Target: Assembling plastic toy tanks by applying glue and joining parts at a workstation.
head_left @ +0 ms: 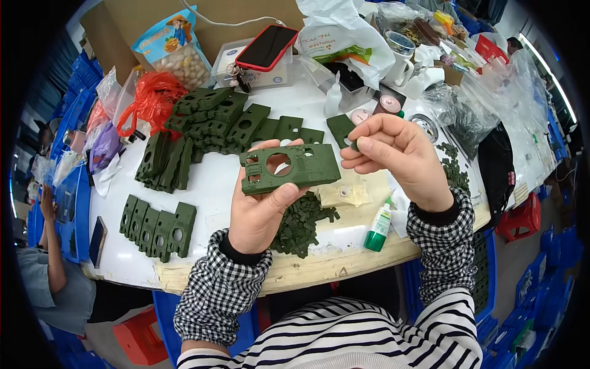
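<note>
My left hand [261, 212] grips a dark green plastic model tank hull top [316, 165], a flat piece with a large round hole, and holds it level above the table. Close to its right end, my right hand [402, 150] is closed in a pinch on a small dark green part [354, 145], mostly hidden by the fingertips. Below the hull top lies a heap of small green parts [301, 227]. A green and white glue bottle [379, 227] lies to its right, beside a yellowish block [343, 194].
More hull tops are stacked [212, 120] at the back left, with a row of them [161, 234] nearer. Small green parts [452, 166] are scattered at right. A red phone [267, 48], white mug [399, 58] and bags stand behind. Another person's arm [54, 246] shows at far left.
</note>
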Tool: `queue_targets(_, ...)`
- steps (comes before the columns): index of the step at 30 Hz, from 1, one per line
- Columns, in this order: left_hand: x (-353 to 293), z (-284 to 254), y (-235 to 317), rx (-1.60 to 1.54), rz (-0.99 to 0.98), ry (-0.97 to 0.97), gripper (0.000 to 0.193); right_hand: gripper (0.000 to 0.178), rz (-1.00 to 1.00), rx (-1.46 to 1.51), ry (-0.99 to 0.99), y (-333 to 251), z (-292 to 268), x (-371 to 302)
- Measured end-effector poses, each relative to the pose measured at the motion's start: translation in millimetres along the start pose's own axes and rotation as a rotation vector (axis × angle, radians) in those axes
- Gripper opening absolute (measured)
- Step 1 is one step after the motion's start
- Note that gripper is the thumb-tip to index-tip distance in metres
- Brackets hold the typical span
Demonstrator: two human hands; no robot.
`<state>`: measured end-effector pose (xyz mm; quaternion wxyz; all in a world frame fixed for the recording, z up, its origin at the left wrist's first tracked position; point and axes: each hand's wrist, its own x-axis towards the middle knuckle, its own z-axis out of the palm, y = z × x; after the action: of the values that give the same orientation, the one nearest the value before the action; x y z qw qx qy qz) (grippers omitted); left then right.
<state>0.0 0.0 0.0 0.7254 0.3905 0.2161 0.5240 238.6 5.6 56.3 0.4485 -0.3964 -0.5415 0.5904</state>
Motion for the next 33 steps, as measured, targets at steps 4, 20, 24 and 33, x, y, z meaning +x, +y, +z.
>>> queue_targets(4, 2, -4, -5, 0.018, 0.023, -0.011, 0.067, 0.028, -0.008, 0.06, 0.009, 5, 1, 3)
queue_targets(20, 10, -6, -13, 0.097, 0.047, -0.016, 0.069, 0.015, -0.134, 0.123, 0.056, 27, -3, 4)
queue_targets(24, 10, -3, -12, 0.171, 0.077, -0.072, 0.066, 0.017, -0.146, 0.109, 0.09, 25, 3, 3)
queue_targets(33, 10, -8, -18, 0.383, 0.229, -0.205, 0.063, 0.016, -0.072, 0.063, 0.079, 29, 10, 1)
